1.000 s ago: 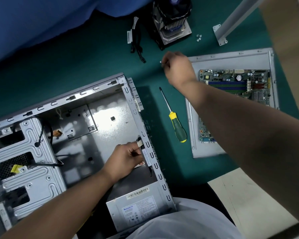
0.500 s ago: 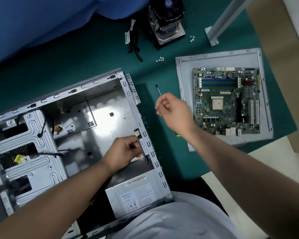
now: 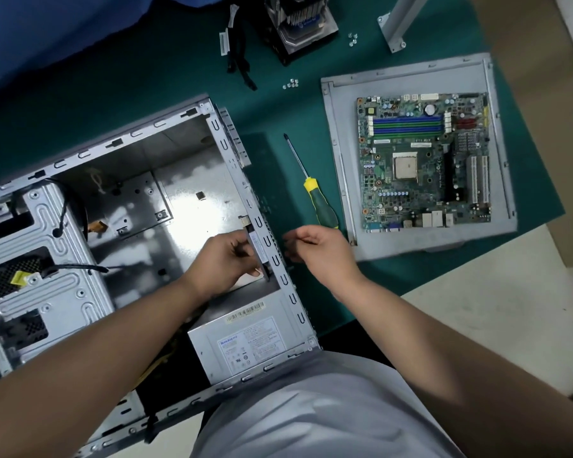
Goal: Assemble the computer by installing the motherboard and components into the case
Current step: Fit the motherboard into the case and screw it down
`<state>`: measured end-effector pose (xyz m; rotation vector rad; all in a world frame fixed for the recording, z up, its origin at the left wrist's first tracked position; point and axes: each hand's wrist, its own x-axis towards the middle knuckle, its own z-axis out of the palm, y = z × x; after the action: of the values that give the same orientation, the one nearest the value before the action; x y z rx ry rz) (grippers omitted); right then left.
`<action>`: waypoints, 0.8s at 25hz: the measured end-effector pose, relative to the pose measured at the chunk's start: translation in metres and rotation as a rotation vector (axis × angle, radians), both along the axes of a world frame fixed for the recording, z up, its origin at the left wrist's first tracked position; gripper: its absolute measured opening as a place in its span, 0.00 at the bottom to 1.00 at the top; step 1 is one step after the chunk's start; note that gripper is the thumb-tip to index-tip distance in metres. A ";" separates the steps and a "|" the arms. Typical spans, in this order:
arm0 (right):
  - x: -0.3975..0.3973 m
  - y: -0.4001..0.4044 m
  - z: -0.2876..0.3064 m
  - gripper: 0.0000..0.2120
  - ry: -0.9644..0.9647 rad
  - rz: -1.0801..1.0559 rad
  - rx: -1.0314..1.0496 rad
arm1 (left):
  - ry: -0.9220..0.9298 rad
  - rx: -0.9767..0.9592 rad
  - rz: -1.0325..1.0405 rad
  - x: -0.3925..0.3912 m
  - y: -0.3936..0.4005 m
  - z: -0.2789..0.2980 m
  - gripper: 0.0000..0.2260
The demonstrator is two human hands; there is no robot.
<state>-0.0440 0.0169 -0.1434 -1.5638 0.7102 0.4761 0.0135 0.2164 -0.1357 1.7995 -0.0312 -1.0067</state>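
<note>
Green mat [image 3: 166, 94] | case [image 3: 232, 180]: power supply [image 3: 248, 345] | side panel [image 3: 338, 153]: motherboard [image 3: 424, 160]

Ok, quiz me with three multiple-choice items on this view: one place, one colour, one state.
1. Where does the motherboard lie?
A. inside the case
B. on a grey panel right of the case
C. on the power supply

2. What colours is the screwdriver handle?
A. red and black
B. all blue
C. yellow and green

3. What is the left hand doing?
A. gripping a part at the case wall
B. resting flat on the mat
C. holding the screwdriver

Answers: 1 B, the board sits on the panel outside the case. 2 C, yellow collar and green grip. 3 A, fingers curl round a part at the wall.
</note>
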 end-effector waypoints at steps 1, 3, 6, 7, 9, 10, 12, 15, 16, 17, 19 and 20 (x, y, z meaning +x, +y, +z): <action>-0.002 0.001 0.000 0.13 0.019 -0.025 0.040 | 0.002 0.002 -0.006 0.001 0.001 -0.001 0.10; -0.004 0.003 0.001 0.10 0.061 -0.074 0.114 | 0.011 0.011 -0.011 0.002 0.001 -0.002 0.10; -0.004 0.002 0.000 0.10 0.113 -0.146 0.177 | 0.031 0.005 -0.009 0.003 -0.002 0.002 0.10; -0.004 0.003 0.000 0.12 0.129 -0.159 0.191 | 0.034 0.001 -0.004 0.002 -0.001 0.005 0.10; -0.003 0.002 0.000 0.14 0.152 -0.177 0.227 | 0.052 -0.011 0.002 0.002 -0.003 0.009 0.08; -0.003 0.002 -0.001 0.12 0.160 -0.183 0.245 | 0.057 -0.014 0.006 0.002 -0.004 0.011 0.07; -0.004 0.001 0.000 0.09 0.176 -0.196 0.277 | 0.071 -0.016 0.020 0.003 -0.006 0.013 0.07; -0.006 -0.001 -0.001 0.06 0.199 -0.213 0.308 | 0.082 0.002 0.008 0.004 -0.006 0.014 0.07; -0.007 -0.003 -0.001 0.06 0.208 -0.209 0.314 | 0.080 0.002 0.003 0.005 -0.007 0.015 0.07; -0.008 -0.004 -0.002 0.06 0.215 -0.196 0.314 | 0.084 0.002 0.000 0.005 -0.007 0.015 0.07; -0.009 -0.008 -0.004 0.05 0.230 -0.143 0.291 | 0.101 -0.012 -0.018 0.007 -0.008 0.017 0.08; -0.009 -0.010 -0.005 0.05 0.238 -0.119 0.279 | 0.107 -0.025 -0.033 0.008 -0.009 0.018 0.10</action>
<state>-0.0534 0.0069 -0.1482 -1.2083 0.8739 0.6504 0.0215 0.2074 -0.1172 1.7253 -0.0068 -1.1201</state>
